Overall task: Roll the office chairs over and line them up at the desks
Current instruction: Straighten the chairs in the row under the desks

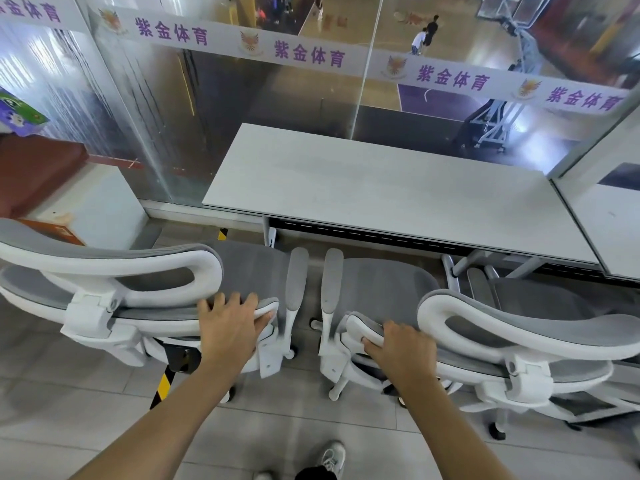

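Gripping two chairs' backrests, hands (230, 320) (403, 344) face banner (308, 53) reading 紫金体育.

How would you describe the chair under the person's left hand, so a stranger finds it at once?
Start at the long white desk by the glass wall. Two grey mesh chairs stand before it; take the left chair, whose backrest the left hand grips, nearest the yellow-black floor tape.

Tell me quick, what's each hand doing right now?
Left hand: grips the left chair backrest's top edge.
Right hand: grips the right chair backrest's top edge.
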Action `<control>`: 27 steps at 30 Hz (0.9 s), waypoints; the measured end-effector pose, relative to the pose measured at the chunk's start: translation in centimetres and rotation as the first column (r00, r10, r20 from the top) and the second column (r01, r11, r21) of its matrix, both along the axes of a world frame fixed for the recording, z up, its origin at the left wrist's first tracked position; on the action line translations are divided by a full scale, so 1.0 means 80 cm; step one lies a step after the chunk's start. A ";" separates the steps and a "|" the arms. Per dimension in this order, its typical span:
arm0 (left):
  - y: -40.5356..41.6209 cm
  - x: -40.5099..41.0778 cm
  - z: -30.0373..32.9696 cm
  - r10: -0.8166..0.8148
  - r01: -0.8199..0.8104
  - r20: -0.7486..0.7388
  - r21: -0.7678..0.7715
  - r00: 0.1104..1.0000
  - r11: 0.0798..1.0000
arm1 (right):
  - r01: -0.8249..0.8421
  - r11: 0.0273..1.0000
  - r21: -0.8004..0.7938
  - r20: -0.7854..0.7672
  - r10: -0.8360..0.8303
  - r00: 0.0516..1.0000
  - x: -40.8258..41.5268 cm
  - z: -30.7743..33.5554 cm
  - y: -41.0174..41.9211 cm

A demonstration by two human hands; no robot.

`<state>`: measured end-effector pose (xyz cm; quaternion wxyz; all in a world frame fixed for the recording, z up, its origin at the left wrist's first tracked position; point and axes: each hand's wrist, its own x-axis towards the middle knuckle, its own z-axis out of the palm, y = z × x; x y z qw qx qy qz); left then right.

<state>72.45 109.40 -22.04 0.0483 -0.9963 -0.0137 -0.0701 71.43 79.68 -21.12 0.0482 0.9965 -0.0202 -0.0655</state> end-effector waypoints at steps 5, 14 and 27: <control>0.000 -0.002 -0.001 0.003 -0.003 0.013 -0.007 1.000 1.000 | 0.008 1.000 -0.002 -0.003 -0.008 1.000 -0.002 0.000 0.002; -0.003 -0.005 0.000 0.024 -0.024 0.005 0.013 1.000 1.000 | 0.027 0.999 0.018 -0.002 -0.027 1.000 -0.008 -0.002 -0.006; -0.006 -0.006 0.003 -0.018 0.019 0.025 -0.026 1.000 0.999 | 0.005 0.996 0.086 0.007 -0.005 1.000 -0.009 -0.005 -0.009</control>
